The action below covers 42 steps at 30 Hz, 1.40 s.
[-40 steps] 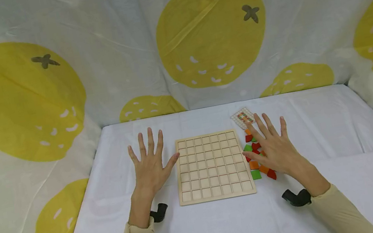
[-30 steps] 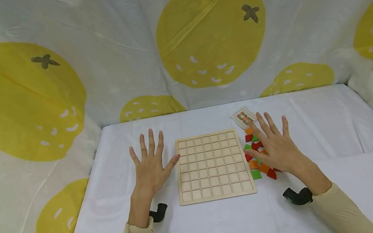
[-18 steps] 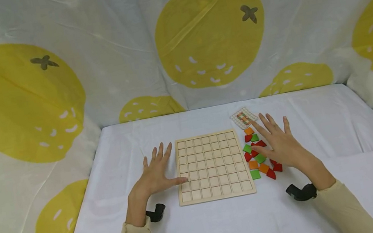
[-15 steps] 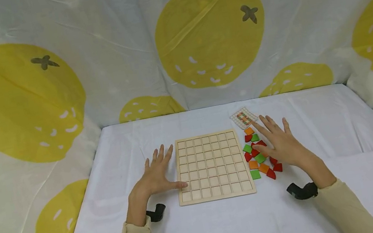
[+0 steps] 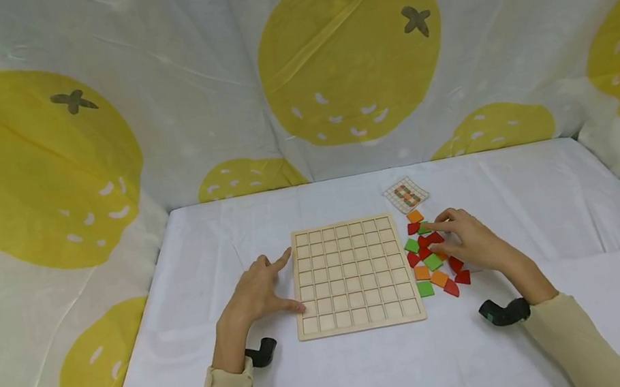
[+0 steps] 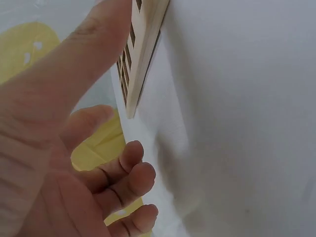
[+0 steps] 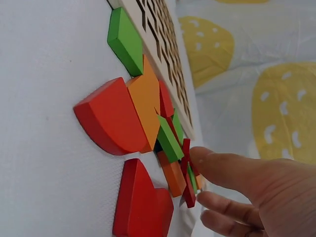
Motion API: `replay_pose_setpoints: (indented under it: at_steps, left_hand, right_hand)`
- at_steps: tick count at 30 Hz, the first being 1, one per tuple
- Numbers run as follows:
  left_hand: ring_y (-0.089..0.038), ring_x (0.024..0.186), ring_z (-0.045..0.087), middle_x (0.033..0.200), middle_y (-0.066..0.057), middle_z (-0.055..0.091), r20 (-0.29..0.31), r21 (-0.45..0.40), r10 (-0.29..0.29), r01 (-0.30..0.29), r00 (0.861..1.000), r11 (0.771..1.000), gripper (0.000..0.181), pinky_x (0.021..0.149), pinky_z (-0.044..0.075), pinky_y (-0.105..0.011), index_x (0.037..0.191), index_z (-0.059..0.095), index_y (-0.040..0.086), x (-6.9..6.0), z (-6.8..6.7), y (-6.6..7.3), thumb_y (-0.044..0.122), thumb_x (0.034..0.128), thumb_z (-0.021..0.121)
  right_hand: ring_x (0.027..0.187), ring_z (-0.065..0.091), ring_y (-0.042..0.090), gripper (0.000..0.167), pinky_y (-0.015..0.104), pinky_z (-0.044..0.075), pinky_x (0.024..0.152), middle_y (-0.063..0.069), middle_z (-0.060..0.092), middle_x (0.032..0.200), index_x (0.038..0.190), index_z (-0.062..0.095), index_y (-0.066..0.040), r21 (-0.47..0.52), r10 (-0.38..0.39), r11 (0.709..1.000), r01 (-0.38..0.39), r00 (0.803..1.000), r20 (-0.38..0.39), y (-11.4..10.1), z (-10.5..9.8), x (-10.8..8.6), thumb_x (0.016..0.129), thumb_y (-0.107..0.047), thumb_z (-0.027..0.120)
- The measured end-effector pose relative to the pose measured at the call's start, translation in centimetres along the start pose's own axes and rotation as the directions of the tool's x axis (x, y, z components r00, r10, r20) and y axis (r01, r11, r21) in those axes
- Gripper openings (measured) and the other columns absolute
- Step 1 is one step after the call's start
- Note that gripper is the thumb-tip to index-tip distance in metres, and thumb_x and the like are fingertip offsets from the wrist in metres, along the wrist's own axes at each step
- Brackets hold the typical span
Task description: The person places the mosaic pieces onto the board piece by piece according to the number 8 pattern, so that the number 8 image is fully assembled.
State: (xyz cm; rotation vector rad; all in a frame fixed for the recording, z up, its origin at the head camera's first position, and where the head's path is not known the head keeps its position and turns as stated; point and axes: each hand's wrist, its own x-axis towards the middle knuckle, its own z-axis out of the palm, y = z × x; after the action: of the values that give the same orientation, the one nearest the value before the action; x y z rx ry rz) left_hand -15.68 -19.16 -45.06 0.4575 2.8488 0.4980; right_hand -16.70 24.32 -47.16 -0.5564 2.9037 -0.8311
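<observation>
A square wooden grid board [image 5: 361, 326] lies flat on the table. My left hand [image 5: 253, 293] is at its left side, index finger stretched along the edge and thumb tip by the lower left corner. In the left wrist view, the thumb [image 6: 84, 57] reaches to the board and the other fingers bend loosely. My right hand [image 5: 474, 244] hovers at the pile of coloured pieces right of the board, fingers pointing left, thumb and index apart. Around its fingertips lie a green square piece [image 5: 433, 262] and several red pieces. Whether those fingertips touch a piece is hard to tell.
A small pattern card [image 5: 406, 194] with a printed grid lies behind the pile. Nearer me are an orange square [image 5: 421, 273], a green square [image 5: 425, 289] and a red quarter-round piece [image 5: 451, 288]. A white cloth [image 5: 374, 383] covers the table; a lemon-print curtain [image 5: 231, 97] hangs behind.
My left hand has come down and turned toward the board's left edge, its fingers less spread. My right hand has lowered to the pieces, its fingers bending in, uncovering the card.
</observation>
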Motion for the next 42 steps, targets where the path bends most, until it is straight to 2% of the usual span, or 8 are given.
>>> replay_pose_setpoints:
  at_steps: [4, 8, 13, 22, 27, 35, 42]
  left_hand:
    - [-0.019, 0.083, 0.046, 0.101, -0.011, 0.054, 0.073, -0.052, -0.028, 0.032, 0.997, 0.998, 0.118, 0.076, 0.043, -0.033, 0.160, 0.040, 0.020, 0.1, 0.1, -0.1, 0.048, 0.0607, 0.097]
    - [-0.019, 0.083, 0.046, 0.103, -0.011, 0.056, 0.123, -0.070, -0.044, 0.053, 0.991, 0.996, 0.116, 0.078, 0.045, -0.035, 0.160, 0.039, 0.022, 0.1, 0.1, -0.1, 0.046, 0.0626, 0.096]
    - [-0.019, 0.084, 0.047, 0.104, -0.011, 0.056, 0.134, -0.076, -0.047, 0.058, 0.990, 0.995, 0.115, 0.080, 0.046, -0.035, 0.161, 0.039, 0.024, 0.1, 0.2, -0.2, 0.046, 0.0631, 0.095]
    - [-0.019, 0.081, 0.045, 0.100, -0.010, 0.053, 0.127, -0.103, -0.046, 0.060, 0.991, 0.993, 0.115, 0.074, 0.042, -0.033, 0.160, 0.041, 0.024, 0.0, 0.3, -0.2, 0.044, 0.0615, 0.097]
    - [-0.019, 0.081, 0.045, 0.100, -0.010, 0.052, 0.130, -0.104, -0.055, 0.069, 0.990, 0.992, 0.115, 0.074, 0.042, -0.033, 0.160, 0.041, 0.025, 0.1, 0.3, -0.3, 0.044, 0.0612, 0.097]
    - [-0.019, 0.083, 0.047, 0.102, -0.010, 0.054, 0.124, -0.113, -0.060, 0.074, 0.990, 0.991, 0.115, 0.075, 0.043, -0.033, 0.160, 0.041, 0.026, 0.0, 0.3, -0.1, 0.044, 0.0609, 0.097]
    - [-0.019, 0.085, 0.048, 0.104, -0.010, 0.054, 0.129, -0.105, -0.075, 0.089, 0.989, 0.991, 0.114, 0.078, 0.045, -0.034, 0.160, 0.042, 0.027, 0.0, 0.2, 0.0, 0.044, 0.0615, 0.097]
  right_hand:
    - [0.096, 0.050, 0.024, 0.038, 0.032, 0.046, 0.075, 0.013, 0.058, 0.109, 0.130, 0.073, -0.007, 0.035, -0.006, 0.999, 0.006, 1.000, 0.020, 0.3, 0.2, 0.2, 0.094, -0.018, 0.077]
    - [0.084, 0.046, 0.018, 0.037, 0.023, 0.041, 0.064, 0.008, 0.053, 0.098, 0.129, 0.073, -0.006, 0.093, 0.001, 0.996, -0.006, 0.999, 0.052, 0.5, 0.3, 0.3, 0.093, -0.014, 0.077]
    - [0.076, 0.046, 0.017, 0.034, 0.022, 0.040, 0.059, 0.007, 0.050, 0.092, 0.129, 0.073, -0.006, 0.136, 0.007, 0.991, -0.016, 0.997, 0.073, 0.5, 0.3, 0.5, 0.095, -0.011, 0.074]
    - [0.065, 0.047, 0.012, 0.027, 0.023, 0.038, 0.056, -0.002, 0.058, 0.079, 0.120, 0.079, -0.007, 0.084, 0.020, 0.996, -0.025, 0.998, 0.053, 0.5, -0.2, 0.5, 0.094, -0.015, 0.076]
    - [0.066, 0.047, 0.012, 0.023, 0.024, 0.037, 0.056, -0.002, 0.061, 0.076, 0.111, 0.082, -0.008, 0.102, 0.040, 0.994, -0.043, 0.999, 0.033, 0.6, -0.3, 0.5, 0.090, -0.017, 0.081]
    - [0.062, 0.045, 0.012, 0.029, 0.022, 0.034, 0.054, -0.002, 0.047, 0.067, 0.116, 0.080, -0.009, 0.146, 0.090, 0.984, -0.098, 0.994, 0.064, 1.2, 0.0, 0.6, 0.090, -0.021, 0.082]
    - [0.059, 0.044, 0.012, 0.029, 0.022, 0.033, 0.054, -0.004, 0.044, 0.062, 0.112, 0.080, -0.005, 0.148, 0.100, 0.983, -0.106, 0.994, 0.049, 1.3, 0.3, 0.7, 0.090, -0.023, 0.082]
